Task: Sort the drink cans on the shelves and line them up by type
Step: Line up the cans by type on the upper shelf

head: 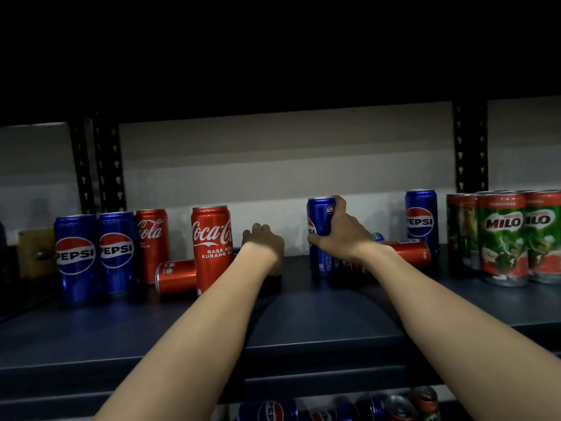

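- cans: shiny metal, glossy printed sides that catch the light
- shelf: dark, smooth, pretty matt
- uprights: black punched metal, dull finish

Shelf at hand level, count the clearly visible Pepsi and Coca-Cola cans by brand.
Pepsi: 4, one in the right hand
Coca-Cola: 4, two lying down
Total: 8; a blue sliver behind the right wrist is unclear.
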